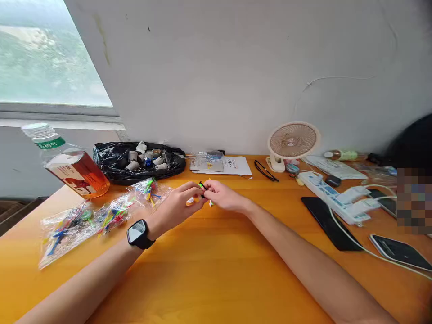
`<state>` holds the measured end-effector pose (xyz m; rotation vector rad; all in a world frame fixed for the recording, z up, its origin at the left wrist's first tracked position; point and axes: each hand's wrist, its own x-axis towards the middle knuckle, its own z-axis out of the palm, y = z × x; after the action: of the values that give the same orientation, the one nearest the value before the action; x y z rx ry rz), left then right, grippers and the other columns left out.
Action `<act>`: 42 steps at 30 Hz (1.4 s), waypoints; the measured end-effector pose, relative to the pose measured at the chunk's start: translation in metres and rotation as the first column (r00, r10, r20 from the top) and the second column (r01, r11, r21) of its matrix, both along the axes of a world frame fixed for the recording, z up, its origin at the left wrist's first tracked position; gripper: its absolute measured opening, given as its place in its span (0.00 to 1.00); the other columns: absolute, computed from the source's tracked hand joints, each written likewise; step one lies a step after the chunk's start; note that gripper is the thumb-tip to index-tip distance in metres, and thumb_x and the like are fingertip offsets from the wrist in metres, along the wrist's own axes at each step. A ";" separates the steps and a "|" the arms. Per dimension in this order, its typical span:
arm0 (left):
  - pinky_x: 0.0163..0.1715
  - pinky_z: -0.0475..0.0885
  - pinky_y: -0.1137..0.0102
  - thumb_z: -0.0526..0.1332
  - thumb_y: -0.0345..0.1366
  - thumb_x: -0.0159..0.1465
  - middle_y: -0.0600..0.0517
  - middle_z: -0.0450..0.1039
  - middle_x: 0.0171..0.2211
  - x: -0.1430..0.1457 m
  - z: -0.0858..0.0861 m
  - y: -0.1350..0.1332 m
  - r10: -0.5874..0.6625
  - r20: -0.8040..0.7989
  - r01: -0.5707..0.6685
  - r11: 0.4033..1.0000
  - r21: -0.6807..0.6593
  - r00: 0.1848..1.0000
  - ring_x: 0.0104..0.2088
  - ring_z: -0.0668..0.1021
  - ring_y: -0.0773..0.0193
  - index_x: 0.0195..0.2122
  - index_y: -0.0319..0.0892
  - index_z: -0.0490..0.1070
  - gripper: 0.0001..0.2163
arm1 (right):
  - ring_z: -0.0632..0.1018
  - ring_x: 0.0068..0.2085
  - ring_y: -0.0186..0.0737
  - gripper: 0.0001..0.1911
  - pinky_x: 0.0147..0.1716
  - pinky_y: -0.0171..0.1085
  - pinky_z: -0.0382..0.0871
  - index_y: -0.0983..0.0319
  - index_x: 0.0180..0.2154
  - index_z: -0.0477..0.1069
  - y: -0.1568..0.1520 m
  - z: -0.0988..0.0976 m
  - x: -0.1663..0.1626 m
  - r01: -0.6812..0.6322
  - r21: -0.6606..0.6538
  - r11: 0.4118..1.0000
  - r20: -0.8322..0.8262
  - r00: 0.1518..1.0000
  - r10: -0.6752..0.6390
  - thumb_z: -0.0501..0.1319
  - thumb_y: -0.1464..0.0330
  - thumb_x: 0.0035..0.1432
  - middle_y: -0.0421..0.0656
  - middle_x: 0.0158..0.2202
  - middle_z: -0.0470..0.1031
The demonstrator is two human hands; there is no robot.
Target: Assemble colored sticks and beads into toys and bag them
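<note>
My left hand (182, 198), with a black watch (137, 233) on its wrist, meets my right hand (227, 196) above the middle of the table. The fingers of both are pinched together on a small black and green plastic piece (202, 185); its exact kind is too small to make out. Something small and white-yellow shows just below the right fingertips, partly hidden. Under the left fingers, an orange and white round thing (190, 201) is partly covered. Left of my left hand lie clear plastic bags (113, 215) of small coloured plastic pieces.
A bottle of amber drink (72, 168) stands at the left. Behind are a black plastic bag (172, 168) with cardboard tubes, papers (241, 165) and a small fan (293, 140). At the right are a power strip (329, 198), phones, cables and another person's blurred edge.
</note>
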<state>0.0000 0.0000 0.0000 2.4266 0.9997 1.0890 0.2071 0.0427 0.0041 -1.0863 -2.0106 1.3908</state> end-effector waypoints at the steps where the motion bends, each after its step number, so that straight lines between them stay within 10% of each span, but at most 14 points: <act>1: 0.35 0.70 0.75 0.64 0.36 0.74 0.51 0.79 0.45 0.000 0.000 0.000 0.007 -0.021 -0.007 1.000 -0.016 1.000 0.37 0.79 0.68 0.42 0.43 0.76 0.04 | 0.70 0.29 0.33 0.02 0.27 0.31 0.61 0.61 0.40 0.67 0.003 -0.001 0.003 0.038 0.033 0.999 0.048 0.998 -0.039 0.56 0.71 0.67 0.36 0.31 0.70; 9: 0.46 0.73 0.66 0.63 0.35 0.73 0.50 0.81 0.42 0.000 -0.012 0.002 -0.115 -0.288 0.125 0.992 0.014 0.951 0.44 0.80 0.59 0.46 0.46 0.78 0.05 | 0.69 0.25 0.33 0.05 0.26 0.34 0.56 0.63 0.39 0.75 0.020 0.002 0.022 0.157 0.257 0.954 0.366 0.897 -0.246 0.64 0.68 0.66 0.37 0.26 0.73; 19: 0.53 0.73 0.57 0.65 0.46 0.72 0.45 0.77 0.54 -0.019 -0.010 0.018 0.084 -0.367 -0.038 0.991 0.129 0.927 0.52 0.77 0.51 0.58 0.47 0.74 0.17 | 0.77 0.51 0.51 0.17 0.48 0.41 0.68 0.65 0.50 0.73 0.012 -0.014 0.015 0.139 0.518 0.844 0.419 0.819 -0.392 0.69 0.61 0.65 0.55 0.50 0.77; 31: 0.39 0.70 0.65 0.60 0.53 0.73 0.45 0.77 0.45 -0.024 -0.013 0.023 0.165 -0.370 -0.167 0.986 0.026 0.914 0.40 0.79 0.55 0.56 0.45 0.74 0.20 | 0.75 0.33 0.36 0.07 0.33 0.34 0.68 0.64 0.42 0.74 0.010 -0.027 0.000 0.151 0.418 0.896 0.222 0.939 -0.262 0.67 0.76 0.61 0.44 0.38 0.76; 42: 0.27 0.63 0.71 0.62 0.51 0.73 0.55 0.77 0.27 -0.038 -0.020 0.035 -0.011 -0.301 -0.076 0.959 -0.274 0.954 0.25 0.75 0.64 0.60 0.45 0.71 0.21 | 0.77 0.31 0.34 0.09 0.31 0.32 0.72 0.64 0.42 0.74 0.007 -0.029 -0.006 0.152 0.313 0.937 0.111 0.974 -0.195 0.66 0.79 0.60 0.41 0.34 0.76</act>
<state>-0.0375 0.0351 -0.0195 2.3829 1.1996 0.5449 0.2007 0.0494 -0.0245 -1.2131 -2.0816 0.9012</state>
